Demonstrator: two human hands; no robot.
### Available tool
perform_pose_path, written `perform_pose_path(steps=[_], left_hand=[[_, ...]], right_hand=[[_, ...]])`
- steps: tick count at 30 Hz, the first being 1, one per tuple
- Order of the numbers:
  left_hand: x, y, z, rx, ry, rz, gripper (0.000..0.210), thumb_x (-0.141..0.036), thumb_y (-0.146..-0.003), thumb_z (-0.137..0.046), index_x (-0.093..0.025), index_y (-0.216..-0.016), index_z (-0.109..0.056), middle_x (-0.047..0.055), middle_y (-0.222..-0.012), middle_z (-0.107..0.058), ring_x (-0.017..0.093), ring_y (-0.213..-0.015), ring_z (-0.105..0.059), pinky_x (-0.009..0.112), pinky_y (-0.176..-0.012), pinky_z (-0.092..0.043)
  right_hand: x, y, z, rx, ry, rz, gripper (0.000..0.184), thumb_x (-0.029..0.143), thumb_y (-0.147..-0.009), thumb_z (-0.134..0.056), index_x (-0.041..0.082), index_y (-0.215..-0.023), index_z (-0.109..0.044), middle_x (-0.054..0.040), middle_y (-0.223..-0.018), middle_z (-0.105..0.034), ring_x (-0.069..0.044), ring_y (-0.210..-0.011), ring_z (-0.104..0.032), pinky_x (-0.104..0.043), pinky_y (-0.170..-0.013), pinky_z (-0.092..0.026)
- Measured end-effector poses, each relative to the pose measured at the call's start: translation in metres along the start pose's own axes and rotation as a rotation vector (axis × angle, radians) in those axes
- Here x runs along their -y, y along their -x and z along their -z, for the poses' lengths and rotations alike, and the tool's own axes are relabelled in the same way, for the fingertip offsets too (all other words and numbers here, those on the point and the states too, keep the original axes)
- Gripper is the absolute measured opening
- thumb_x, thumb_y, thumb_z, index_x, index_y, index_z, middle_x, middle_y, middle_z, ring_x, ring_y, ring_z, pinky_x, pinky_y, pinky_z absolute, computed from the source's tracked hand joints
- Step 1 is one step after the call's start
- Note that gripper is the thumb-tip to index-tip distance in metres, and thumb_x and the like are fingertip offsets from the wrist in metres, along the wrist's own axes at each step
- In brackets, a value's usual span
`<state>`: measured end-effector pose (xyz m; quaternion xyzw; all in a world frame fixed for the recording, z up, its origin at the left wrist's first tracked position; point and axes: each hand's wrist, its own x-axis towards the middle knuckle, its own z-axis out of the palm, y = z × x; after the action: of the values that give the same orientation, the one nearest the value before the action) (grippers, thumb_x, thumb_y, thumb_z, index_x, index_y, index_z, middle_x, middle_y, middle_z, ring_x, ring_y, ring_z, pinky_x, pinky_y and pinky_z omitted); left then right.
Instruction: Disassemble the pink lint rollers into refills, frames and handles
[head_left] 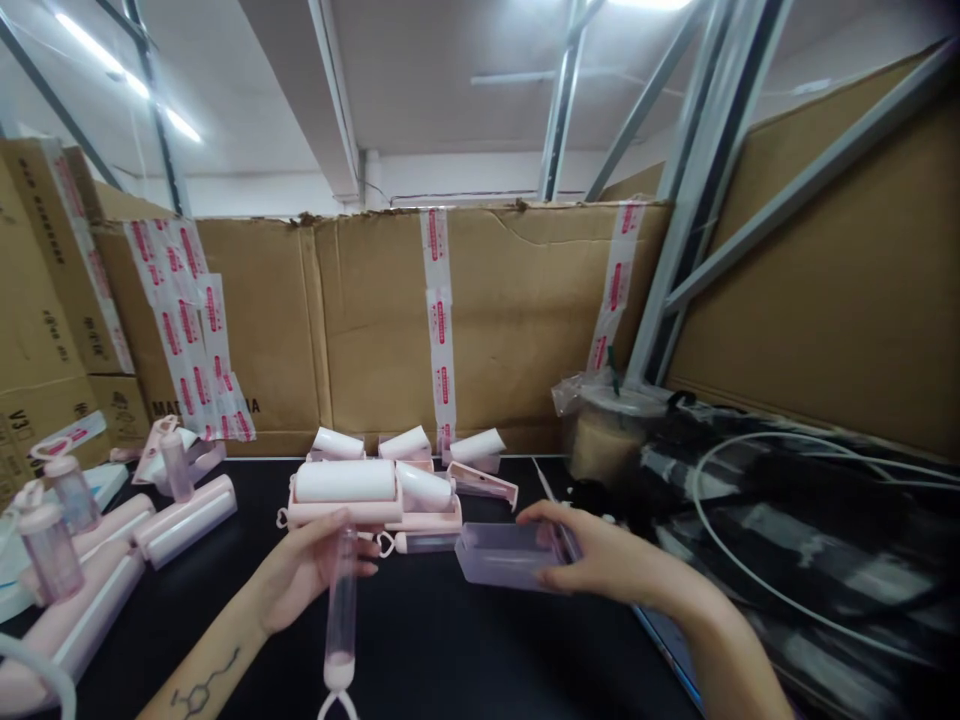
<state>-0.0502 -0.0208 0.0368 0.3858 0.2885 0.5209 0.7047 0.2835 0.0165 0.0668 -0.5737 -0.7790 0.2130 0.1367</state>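
Note:
My left hand [304,575] has its thumb and fingers round the upper end of a clear pink tube [342,610], whose looped cap points down toward me. My right hand [577,550] grips the right end of a translucent purple case [502,555] just above the black table. Beyond my left hand lies a white lint roller [345,482] in a pink holder. A second white roller [424,487] rests beside it in its own pink holder. Between my hands another clear tube with a heart-shaped loop [427,542] lies flat on the table.
Several white rolls in pink holders [476,448] stand along the cardboard wall [375,330]. Pink rollers with upright clear handles [56,560] crowd the left side. At the right are a lidded drink cup [607,440], black plastic-wrapped things and a white cable [720,530].

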Motion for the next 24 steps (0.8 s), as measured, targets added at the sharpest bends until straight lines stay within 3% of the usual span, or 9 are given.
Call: perform_pose_path(steps=[4,8,9,12,14,17,19,21,24], left_hand=[[0.012,0.0,0.001,0.147,-0.011,-0.019,0.033,-0.033,-0.073,-0.069,-0.008,-0.096,-0.069,0.014,-0.096,-0.07,0.023,-0.08,-0.066,0.037,-0.081,-0.048],[0.02,-0.002,0.001,0.396,0.113,-0.003,0.084,-0.065,-0.056,-0.069,-0.007,-0.116,-0.06,0.02,-0.12,-0.06,0.034,-0.107,-0.056,0.047,-0.1,-0.034],[0.021,-0.003,0.0,0.429,0.158,0.02,0.096,-0.073,-0.051,-0.065,-0.006,-0.12,-0.057,0.021,-0.123,-0.057,0.035,-0.11,-0.054,0.048,-0.102,-0.031],[0.02,-0.004,-0.003,0.463,0.298,0.104,0.114,-0.088,-0.051,-0.043,-0.002,-0.126,-0.05,0.025,-0.127,-0.052,0.036,-0.115,-0.05,0.049,-0.105,-0.023],[0.019,-0.005,-0.005,0.46,0.367,0.158,0.107,-0.085,-0.064,-0.031,0.0,-0.128,-0.047,0.027,-0.129,-0.05,0.035,-0.116,-0.05,0.048,-0.107,-0.018],[0.02,-0.004,-0.005,0.469,0.415,0.155,0.087,-0.069,-0.077,-0.033,0.0,-0.127,-0.048,0.026,-0.129,-0.05,0.035,-0.121,-0.045,0.047,-0.109,-0.012],[0.021,-0.003,-0.003,0.499,0.409,0.127,0.077,-0.058,-0.075,-0.046,-0.002,-0.128,-0.049,0.024,-0.129,-0.051,0.038,-0.126,-0.039,0.048,-0.109,-0.011],[0.021,0.0,-0.002,0.542,0.371,0.148,0.077,-0.047,-0.066,-0.057,-0.004,-0.129,-0.048,0.022,-0.131,-0.05,0.04,-0.128,-0.035,0.05,-0.108,-0.011],[0.022,0.003,-0.002,0.521,0.315,0.226,0.079,-0.045,-0.063,-0.06,-0.003,-0.128,-0.048,0.02,-0.129,-0.052,0.041,-0.125,-0.038,0.051,-0.105,-0.019]], right_hand=[[-0.006,-0.005,-0.008,0.064,0.045,-0.085,0.071,0.033,-0.055,-0.073,0.018,-0.122,-0.054,-0.0105,-0.115,-0.063,-0.03,-0.101,-0.06,-0.034,-0.087,-0.045],[-0.003,-0.003,-0.001,-0.064,-0.03,0.012,0.103,0.047,-0.047,-0.08,0.013,-0.134,-0.038,-0.0179,-0.128,-0.053,-0.034,-0.115,-0.052,-0.038,-0.096,-0.04],[0.001,-0.001,0.0,-0.121,-0.07,0.081,0.098,0.049,-0.049,-0.079,0.014,-0.132,-0.04,-0.0167,-0.126,-0.055,-0.033,-0.113,-0.053,-0.038,-0.095,-0.041],[0.021,0.003,0.0,-0.326,-0.273,0.269,0.048,0.058,-0.073,-0.06,0.018,-0.101,-0.058,-0.0111,-0.1,-0.069,-0.027,-0.091,-0.065,-0.035,-0.08,-0.049],[0.038,0.006,-0.007,-0.407,-0.519,0.364,0.053,0.066,-0.084,-0.032,0.019,-0.092,-0.056,-0.0076,-0.07,-0.07,-0.022,-0.066,-0.067,-0.033,-0.064,-0.051],[0.058,0.007,-0.023,-0.442,-0.852,0.467,0.068,0.068,-0.085,-0.008,0.019,-0.112,-0.048,0.0,-0.049,-0.062,-0.019,-0.047,-0.06,-0.03,-0.052,-0.047],[0.067,0.007,-0.034,-0.454,-0.895,0.486,0.053,0.061,-0.09,-0.021,0.02,-0.103,-0.054,0.002,-0.05,-0.059,-0.016,-0.049,-0.058,-0.027,-0.055,-0.046],[0.073,0.008,-0.042,-0.422,-0.846,0.495,0.036,0.047,-0.09,-0.04,0.019,-0.081,-0.059,0.0014,-0.053,-0.06,-0.014,-0.053,-0.057,-0.025,-0.06,-0.045],[0.078,0.01,-0.049,-0.328,-0.767,0.506,0.031,0.038,-0.088,-0.049,0.017,-0.069,-0.061,-0.0005,-0.056,-0.061,-0.014,-0.056,-0.057,-0.024,-0.06,-0.045]])
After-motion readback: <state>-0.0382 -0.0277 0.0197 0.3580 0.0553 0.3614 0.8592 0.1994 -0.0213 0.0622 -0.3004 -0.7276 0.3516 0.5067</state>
